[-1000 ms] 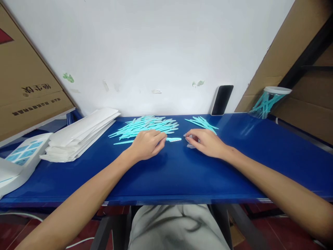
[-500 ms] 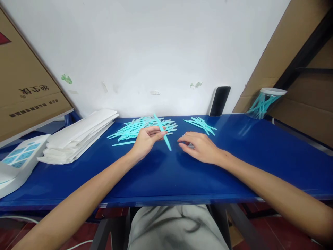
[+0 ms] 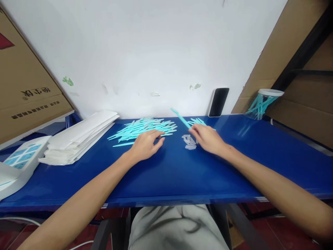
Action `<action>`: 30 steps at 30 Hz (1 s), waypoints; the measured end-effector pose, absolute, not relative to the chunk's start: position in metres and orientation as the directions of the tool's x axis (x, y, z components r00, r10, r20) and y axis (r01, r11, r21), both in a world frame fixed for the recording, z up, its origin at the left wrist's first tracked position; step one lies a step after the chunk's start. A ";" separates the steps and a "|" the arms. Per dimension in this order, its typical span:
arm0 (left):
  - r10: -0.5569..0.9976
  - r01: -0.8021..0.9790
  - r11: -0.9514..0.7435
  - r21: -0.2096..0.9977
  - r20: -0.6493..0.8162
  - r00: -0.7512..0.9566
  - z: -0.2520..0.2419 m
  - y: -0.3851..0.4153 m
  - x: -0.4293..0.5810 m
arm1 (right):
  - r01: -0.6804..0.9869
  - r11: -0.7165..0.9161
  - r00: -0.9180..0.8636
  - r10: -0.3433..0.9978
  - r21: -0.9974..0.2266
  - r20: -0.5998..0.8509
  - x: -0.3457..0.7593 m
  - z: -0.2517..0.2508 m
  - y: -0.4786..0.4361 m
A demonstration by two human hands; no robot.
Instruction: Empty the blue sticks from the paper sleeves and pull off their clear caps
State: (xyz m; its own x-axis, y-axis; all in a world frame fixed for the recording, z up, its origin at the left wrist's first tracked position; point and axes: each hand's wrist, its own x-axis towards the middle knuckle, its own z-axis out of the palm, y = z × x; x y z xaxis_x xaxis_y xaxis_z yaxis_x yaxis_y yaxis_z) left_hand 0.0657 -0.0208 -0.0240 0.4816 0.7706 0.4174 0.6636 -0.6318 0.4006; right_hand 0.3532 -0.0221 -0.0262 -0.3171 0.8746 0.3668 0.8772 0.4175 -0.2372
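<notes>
Fingers [image 3: 194, 129] of right hand [image 3: 209, 140] pinched closed on one end of a teal stick [image 3: 182, 120], which slants out toward 10 o'clock of that hand. Left hand [image 3: 145, 145]: thumb and index loosely parted, nothing visible in the grip, other fingers partly hidden. Big heap of teal sticks [image 3: 140, 127] at left hand's 12 o'clock; single stick [image 3: 122, 144] lies at its 9. White bag stack [image 3: 80, 136], also about 9, farther out. Clear small pieces [image 3: 190, 147] on blue table [image 3: 166, 180], just off right hand at 9 o'clock. Smaller stick pile [image 3: 196, 121], partly covered by right hand, at its 11. Phone [image 3: 219, 102] leans on wall [image 3: 156, 52], between 12 and 1; white-lidded jar [image 3: 270, 92] with teal sticks inside at 2.
</notes>
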 end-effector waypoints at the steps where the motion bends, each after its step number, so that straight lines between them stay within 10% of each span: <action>1: 0.723 0.712 -0.666 0.224 0.429 0.542 -0.021 -0.017 0.058 | 0.912 0.355 -0.273 0.899 -0.205 0.344 0.363 -0.025 -0.017; 7: 0.888 0.933 -0.359 -0.033 0.295 0.352 0.001 0.005 0.005 | 0.999 0.026 -0.020 0.988 -0.039 0.152 0.403 -0.026 0.004; 30: 0.818 0.831 -0.412 0.374 -0.249 0.518 0.017 -0.009 -0.010 | 0.997 -0.072 0.075 0.973 -0.022 0.216 0.404 -0.020 0.003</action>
State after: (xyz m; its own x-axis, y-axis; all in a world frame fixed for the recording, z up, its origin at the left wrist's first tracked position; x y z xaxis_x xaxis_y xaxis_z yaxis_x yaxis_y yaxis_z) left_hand -0.0095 -0.0090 0.0169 0.5180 0.8184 -0.2487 0.8307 -0.4121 0.3744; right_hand 0.4039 0.0030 -0.0196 0.0747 0.9735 0.2161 0.9972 -0.0716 -0.0223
